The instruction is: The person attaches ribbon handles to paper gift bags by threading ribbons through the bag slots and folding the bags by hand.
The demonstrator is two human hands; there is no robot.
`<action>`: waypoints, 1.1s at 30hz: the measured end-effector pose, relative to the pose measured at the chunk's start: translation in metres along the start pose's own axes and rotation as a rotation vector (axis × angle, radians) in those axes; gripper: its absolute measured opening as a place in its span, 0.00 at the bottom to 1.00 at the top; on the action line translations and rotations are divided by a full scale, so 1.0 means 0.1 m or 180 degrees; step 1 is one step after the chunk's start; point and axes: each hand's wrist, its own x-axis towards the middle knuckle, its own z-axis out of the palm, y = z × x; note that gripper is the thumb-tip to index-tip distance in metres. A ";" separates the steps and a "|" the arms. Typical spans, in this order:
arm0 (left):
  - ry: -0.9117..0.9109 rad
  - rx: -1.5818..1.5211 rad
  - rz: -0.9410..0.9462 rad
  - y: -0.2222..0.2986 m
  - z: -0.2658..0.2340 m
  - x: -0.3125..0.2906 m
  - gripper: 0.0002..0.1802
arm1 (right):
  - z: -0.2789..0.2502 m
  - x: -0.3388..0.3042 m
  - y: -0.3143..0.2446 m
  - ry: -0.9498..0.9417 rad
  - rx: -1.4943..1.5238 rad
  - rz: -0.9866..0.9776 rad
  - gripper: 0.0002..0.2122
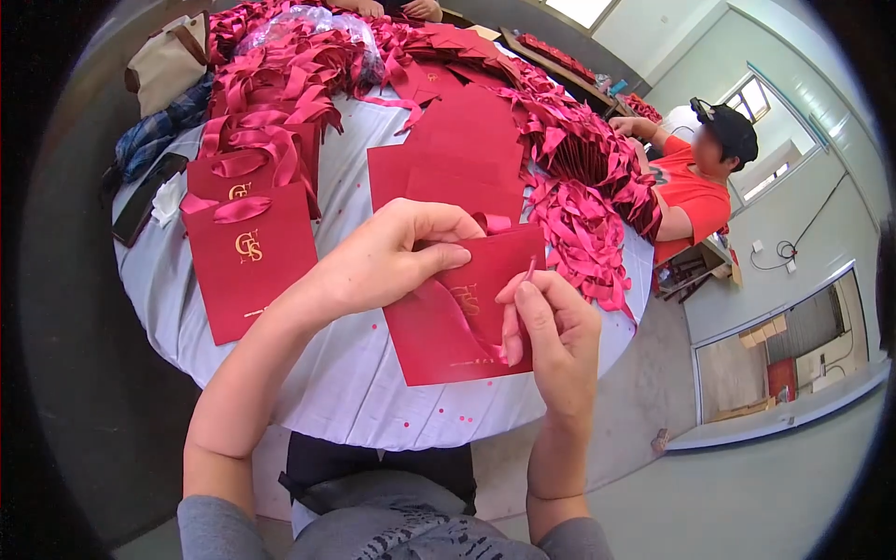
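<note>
My left hand [397,252] pinches the top edge of a flat dark red paper gift bag [431,353], thumb in front and fingers at the opening. A pink-red satin ribbon [461,310] hangs in a loop across the bag's front, over its gold emblem. Its lower part runs to my right hand [558,341], which is closed on the ribbon beside the bag's right edge. A narrow ribbon end pokes up above those fingertips. Behind the held bag lie flat red bags [457,140] without visible handles.
Bags with ribbon handles [252,266] lie overlapped at the left. A heap of loose ribbons [583,238] is on the right of the white-covered round table [350,401]. A person in an orange shirt [695,191] works beyond it. A beige bag [170,67] sits far left.
</note>
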 end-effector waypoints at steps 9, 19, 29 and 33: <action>-0.0088 0.0063 -0.0038 0.01 -0.01 -0.03 0.12 | 0.06 0.00 -0.03 0.0068 -0.0470 0.0295 0.09; 0.0367 0.0894 0.0328 0.00 0.09 -0.09 0.11 | 0.06 0.05 0.06 0.0148 -0.0795 0.0219 0.06; 0.0765 0.2748 0.1625 0.09 0.26 -0.17 0.14 | 0.02 0.04 0.06 0.0161 -0.0529 0.0174 0.07; 0.0829 0.3017 0.1851 0.09 0.30 -0.17 0.15 | 0.12 0.00 0.08 0.0556 -0.1601 -0.0649 0.06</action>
